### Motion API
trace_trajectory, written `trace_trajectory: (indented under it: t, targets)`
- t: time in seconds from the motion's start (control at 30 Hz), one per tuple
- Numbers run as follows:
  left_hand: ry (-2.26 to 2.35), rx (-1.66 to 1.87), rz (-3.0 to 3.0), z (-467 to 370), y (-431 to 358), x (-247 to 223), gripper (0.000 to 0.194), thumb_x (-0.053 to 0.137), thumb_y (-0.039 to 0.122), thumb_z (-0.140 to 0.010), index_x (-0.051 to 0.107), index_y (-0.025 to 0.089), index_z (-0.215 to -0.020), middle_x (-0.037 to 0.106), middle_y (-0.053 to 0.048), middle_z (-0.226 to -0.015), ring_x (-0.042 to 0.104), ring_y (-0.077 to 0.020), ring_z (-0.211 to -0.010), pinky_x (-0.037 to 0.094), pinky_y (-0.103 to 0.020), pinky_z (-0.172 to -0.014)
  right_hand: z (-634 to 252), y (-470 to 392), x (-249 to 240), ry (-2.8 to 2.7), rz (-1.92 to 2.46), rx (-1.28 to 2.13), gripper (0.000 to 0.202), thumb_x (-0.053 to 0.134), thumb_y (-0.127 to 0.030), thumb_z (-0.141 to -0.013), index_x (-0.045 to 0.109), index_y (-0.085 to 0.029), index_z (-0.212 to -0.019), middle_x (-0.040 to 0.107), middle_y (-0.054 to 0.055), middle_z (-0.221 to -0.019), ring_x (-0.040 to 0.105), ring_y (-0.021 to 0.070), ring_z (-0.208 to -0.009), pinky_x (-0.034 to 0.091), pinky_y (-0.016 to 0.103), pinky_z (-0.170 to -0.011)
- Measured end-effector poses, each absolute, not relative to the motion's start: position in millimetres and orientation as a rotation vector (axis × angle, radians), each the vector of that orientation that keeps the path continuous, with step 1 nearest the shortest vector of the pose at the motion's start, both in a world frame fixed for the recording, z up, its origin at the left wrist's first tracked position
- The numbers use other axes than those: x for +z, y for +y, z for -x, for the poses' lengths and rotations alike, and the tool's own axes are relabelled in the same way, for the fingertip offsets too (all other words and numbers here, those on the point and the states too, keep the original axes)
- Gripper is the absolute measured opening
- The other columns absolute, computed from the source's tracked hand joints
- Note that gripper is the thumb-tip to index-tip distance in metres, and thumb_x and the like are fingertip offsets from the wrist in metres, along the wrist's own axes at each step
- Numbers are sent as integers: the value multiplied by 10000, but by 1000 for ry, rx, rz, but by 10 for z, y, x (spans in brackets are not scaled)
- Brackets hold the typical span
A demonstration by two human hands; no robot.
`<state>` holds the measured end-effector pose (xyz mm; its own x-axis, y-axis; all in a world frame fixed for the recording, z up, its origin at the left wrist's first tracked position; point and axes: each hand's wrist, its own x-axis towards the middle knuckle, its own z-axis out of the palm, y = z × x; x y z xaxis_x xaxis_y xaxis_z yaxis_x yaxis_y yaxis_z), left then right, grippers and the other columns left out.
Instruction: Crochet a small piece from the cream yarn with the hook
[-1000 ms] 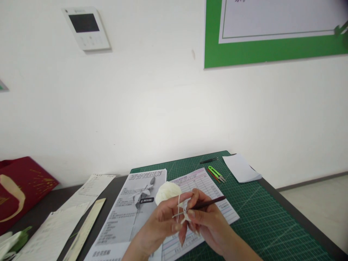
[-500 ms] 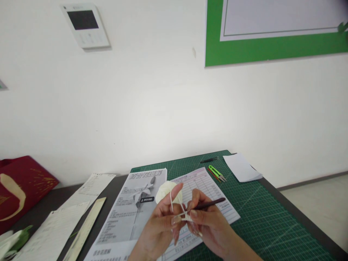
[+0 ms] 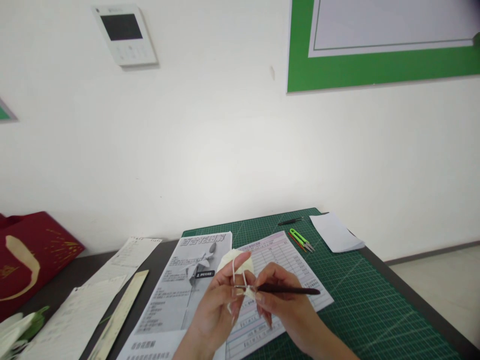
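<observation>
Between my hands is a small piece of white crochet work (image 3: pixel 249 292). My left hand (image 3: pixel 217 305) pinches its left side, and white yarn (image 3: pixel 234 270) loops over the raised left index finger. My right hand (image 3: pixel 283 297) grips a crochet hook (image 3: pixel 290 289) by its dark handle, the thin metal tip pointing left through the work by my left fingers. Behind my left hand sits a ball of white yarn (image 3: pixel 240 259), partly covered by the fingers. Under the hands lie a ruled form (image 3: pixel 275 250) and a printed sheet with a flower picture (image 3: pixel 180 280).
On the green cutting mat (image 3: pixel 367 305) lie green thread snips (image 3: pixel 300 239), a dark slim tool (image 3: pixel 290 221) and white paper (image 3: pixel 335 231). Further left are a ruler (image 3: pixel 120 315), handwritten sheets (image 3: pixel 78 317), a white flower (image 3: pixel 17 327) and a red bag (image 3: pixel 37 255). A wall stands behind.
The hook has swung from slanting up to nearly level, and its tip now reaches further left past the stitches. My right hand has turned slightly; the view has shifted a little.
</observation>
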<state>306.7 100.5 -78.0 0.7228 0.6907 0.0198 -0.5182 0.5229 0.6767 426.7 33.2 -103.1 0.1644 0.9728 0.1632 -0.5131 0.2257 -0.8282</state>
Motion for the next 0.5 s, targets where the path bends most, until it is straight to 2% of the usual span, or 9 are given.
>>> trace_trajectory:
  t: [0.1, 0.27, 0.4, 0.5]
  targets:
    - [228, 703, -692, -3059, 1007, -780, 492, 556, 9, -583, 649, 93, -1058, 600, 0, -380, 579, -176, -683, 444, -276, -655, -4254, 335, -1027, -801, 688, 1197, 185, 741, -249, -660, 574, -182, -704, 555, -62, -489, 453, 52, -374, 342, 148, -343]
    - [177, 680, -662, -3075, 1006, -826, 504, 520, 17, -609, 622, 91, -1097, 628, -8, -405, 556, -173, -530, 478, -300, -503, -4209, 312, -981, -898, 774, 1100, 126, 705, -228, -701, 589, -183, -713, 550, -60, -524, 448, 44, -404, 354, 151, -382]
    - [211, 697, -592, -3093, 986, -823, 512, 524, 3, -597, 631, 100, -1088, 624, 17, -413, 483, -80, -359, 449, -214, -470, -4174, 298, -985, -950, 833, 1027, 115, 679, -218, -728, 577, -189, -772, 552, -51, -588, 465, 53, -466, 371, 156, -420]
    - [193, 689, -589, -3101, 959, -782, 497, 539, -6, -584, 646, 95, -1059, 627, 13, -423, 526, -86, -404, 441, -191, -480, -4156, 311, -1017, -915, 783, 1074, 211, 688, -236, -723, 528, -213, -857, 543, -68, -596, 452, 46, -444, 373, 147, -405]
